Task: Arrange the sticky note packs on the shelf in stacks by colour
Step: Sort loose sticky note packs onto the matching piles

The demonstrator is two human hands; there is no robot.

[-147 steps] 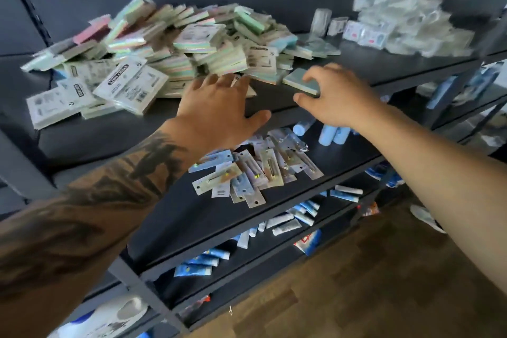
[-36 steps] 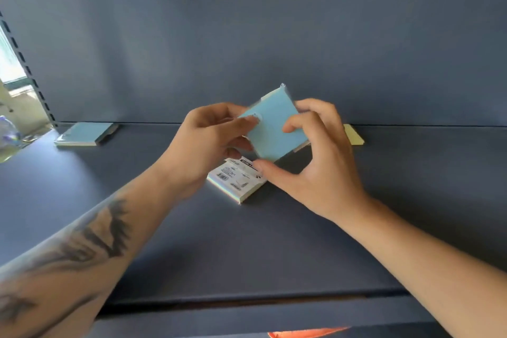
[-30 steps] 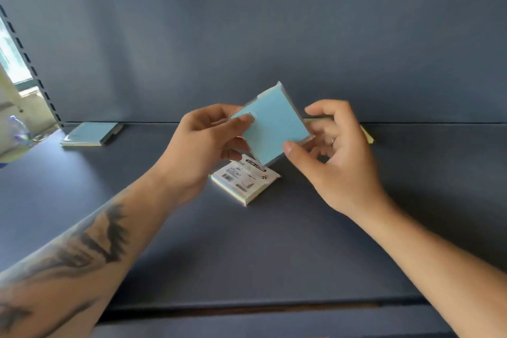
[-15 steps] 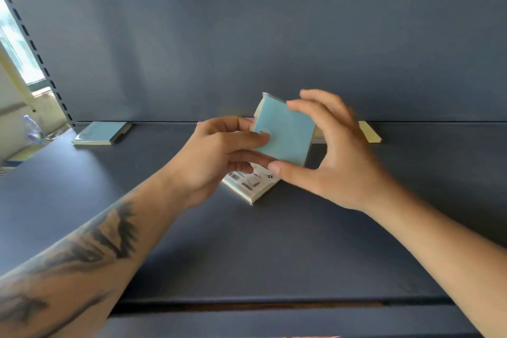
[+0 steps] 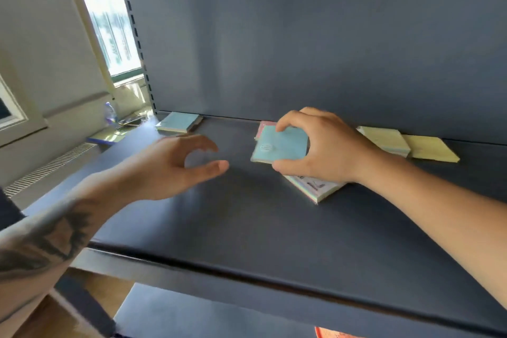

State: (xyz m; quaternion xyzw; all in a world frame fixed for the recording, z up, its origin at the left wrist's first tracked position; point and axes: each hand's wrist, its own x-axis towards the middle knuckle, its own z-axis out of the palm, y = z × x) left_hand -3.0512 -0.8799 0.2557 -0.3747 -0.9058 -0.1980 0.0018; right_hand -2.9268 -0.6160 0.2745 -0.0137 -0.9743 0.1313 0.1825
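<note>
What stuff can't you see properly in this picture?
Head view only:
- Pink pack: mostly hidden behind the blue pack.
- White pack: label covered by the right hand.
- Left hand: blurred.
- Blue pack's round sticker: too small to read.
- Bottle: too small.

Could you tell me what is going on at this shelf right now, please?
A person is sorting sticky note packs on a dark shelf. The right hand grips a blue pack by its edges, above a pack lying label-up and by a pink pack. The left hand hovers nearby, holding nothing. Another blue pack lies at the back left; yellow packs lie at the back right.
</note>
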